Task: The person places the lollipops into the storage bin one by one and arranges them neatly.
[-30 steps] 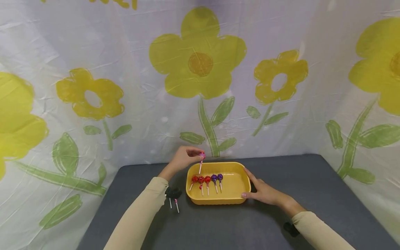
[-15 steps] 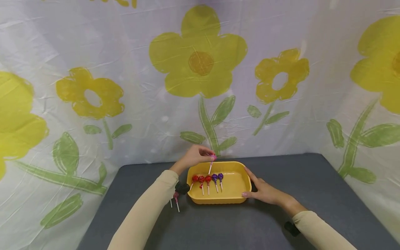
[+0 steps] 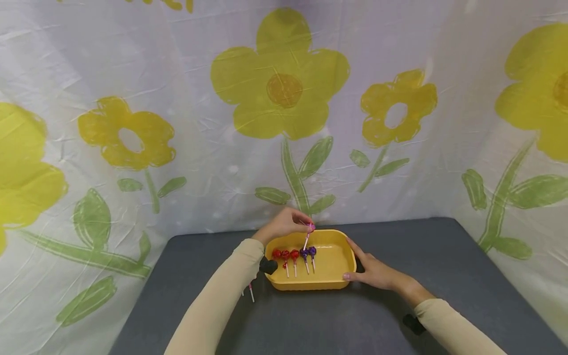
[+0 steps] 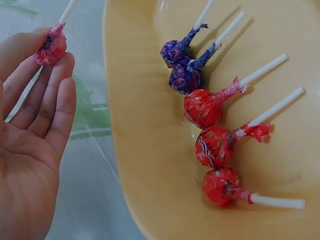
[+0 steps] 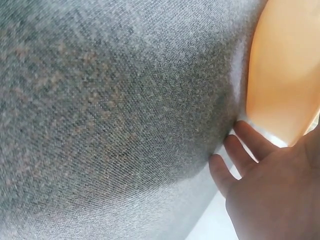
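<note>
Tray common to all views

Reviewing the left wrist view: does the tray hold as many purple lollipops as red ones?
No, the yellow tray holds three red lollipops but only two purple lollipops.

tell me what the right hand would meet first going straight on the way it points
The yellow tray, since the right hand touches its right end. Past that rim, the rightmost purple lollipop may be next, though depth is unclear.
</note>
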`<state>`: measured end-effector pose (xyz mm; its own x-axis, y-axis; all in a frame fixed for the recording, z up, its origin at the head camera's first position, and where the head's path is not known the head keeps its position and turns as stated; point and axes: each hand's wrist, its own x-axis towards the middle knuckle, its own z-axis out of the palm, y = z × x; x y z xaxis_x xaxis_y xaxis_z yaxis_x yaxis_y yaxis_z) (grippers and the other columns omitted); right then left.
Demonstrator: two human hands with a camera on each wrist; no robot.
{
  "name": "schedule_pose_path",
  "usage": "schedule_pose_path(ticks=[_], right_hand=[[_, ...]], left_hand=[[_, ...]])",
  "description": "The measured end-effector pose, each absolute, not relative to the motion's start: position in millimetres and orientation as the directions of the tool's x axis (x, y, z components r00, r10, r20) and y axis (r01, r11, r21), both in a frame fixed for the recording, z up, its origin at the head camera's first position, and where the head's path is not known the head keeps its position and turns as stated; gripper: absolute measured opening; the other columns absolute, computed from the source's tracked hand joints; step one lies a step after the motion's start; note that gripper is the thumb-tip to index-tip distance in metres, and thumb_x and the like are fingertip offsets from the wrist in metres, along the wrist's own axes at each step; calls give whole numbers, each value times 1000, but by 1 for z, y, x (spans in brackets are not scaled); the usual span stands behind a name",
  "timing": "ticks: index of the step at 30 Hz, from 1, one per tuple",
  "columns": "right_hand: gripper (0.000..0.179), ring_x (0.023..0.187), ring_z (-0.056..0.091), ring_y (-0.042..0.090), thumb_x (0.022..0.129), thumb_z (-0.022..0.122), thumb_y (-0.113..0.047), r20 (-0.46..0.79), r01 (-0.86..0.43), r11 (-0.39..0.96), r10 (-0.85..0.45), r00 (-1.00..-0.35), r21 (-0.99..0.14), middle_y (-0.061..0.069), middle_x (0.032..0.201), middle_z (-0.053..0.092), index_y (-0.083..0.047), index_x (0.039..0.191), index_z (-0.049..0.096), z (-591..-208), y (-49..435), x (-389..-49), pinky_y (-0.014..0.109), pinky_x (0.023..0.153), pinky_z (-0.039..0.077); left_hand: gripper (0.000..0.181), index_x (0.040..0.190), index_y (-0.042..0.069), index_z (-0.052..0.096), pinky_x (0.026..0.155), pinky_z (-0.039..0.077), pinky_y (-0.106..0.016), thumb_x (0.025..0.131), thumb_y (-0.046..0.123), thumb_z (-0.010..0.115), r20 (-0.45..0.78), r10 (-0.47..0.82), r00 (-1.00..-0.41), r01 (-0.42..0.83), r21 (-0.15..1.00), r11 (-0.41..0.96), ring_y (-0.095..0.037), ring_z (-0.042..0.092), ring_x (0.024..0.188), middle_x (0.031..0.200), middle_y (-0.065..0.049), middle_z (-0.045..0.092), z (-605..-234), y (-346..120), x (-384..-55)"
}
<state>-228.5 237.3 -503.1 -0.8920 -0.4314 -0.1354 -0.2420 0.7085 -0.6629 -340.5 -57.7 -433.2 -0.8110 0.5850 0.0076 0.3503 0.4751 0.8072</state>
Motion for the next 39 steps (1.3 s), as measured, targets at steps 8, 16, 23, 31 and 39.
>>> schedule_pose_path(ticks=[8, 16, 23, 31, 39], right_hand=[[105, 144, 30, 51, 89, 67, -55, -119, -256, 691, -445, -888, -676, 30, 161, 20, -26, 160, -5, -502, 237, -229, 68, 111, 32], [105, 145, 29, 51, 90, 67, -52, -105, -274, 684, -457, -883, -676, 30, 161, 20, -22, 161, -4, -500, 237, -229, 68, 112, 30], [104, 146, 28, 50, 90, 67, -51, -99, -280, 671, -469, -878, -687, 29, 162, 19, -22, 161, -5, -503, 238, -230, 68, 113, 29], [103, 148, 26, 48, 90, 66, -53, -124, -245, 671, -452, -883, -700, 25, 163, 18, -28, 160, -6, -505, 238, -231, 68, 114, 28], [105, 145, 28, 51, 89, 66, -56, -150, -226, 696, -435, -888, -681, 26, 163, 19, -27, 160, -6, -502, 237, -229, 70, 111, 29]], left_hand=[[25, 108, 5, 76, 85, 57, -27, 88, 19, 76, -7, 590, -807, 333, 820, 465, -17, 73, 95, 103, -12, 77, -446, -46, -343], [23, 104, 12, 78, 80, 56, -23, 88, 28, 76, -39, 585, -810, 321, 805, 498, -10, 71, 90, 100, -5, 78, -457, -33, -340], [22, 103, 15, 78, 82, 57, -24, 87, 30, 76, -55, 551, -833, 284, 812, 510, -17, 72, 94, 97, -1, 78, -469, -29, -338], [21, 98, 14, 80, 78, 58, -25, 86, 31, 78, -10, 525, -851, 292, 822, 489, -26, 73, 93, 93, -2, 79, -477, -23, -339], [21, 99, 16, 80, 77, 57, -23, 85, 32, 79, -24, 496, -868, 293, 781, 551, -10, 71, 83, 94, 1, 79, -475, -20, -333]])
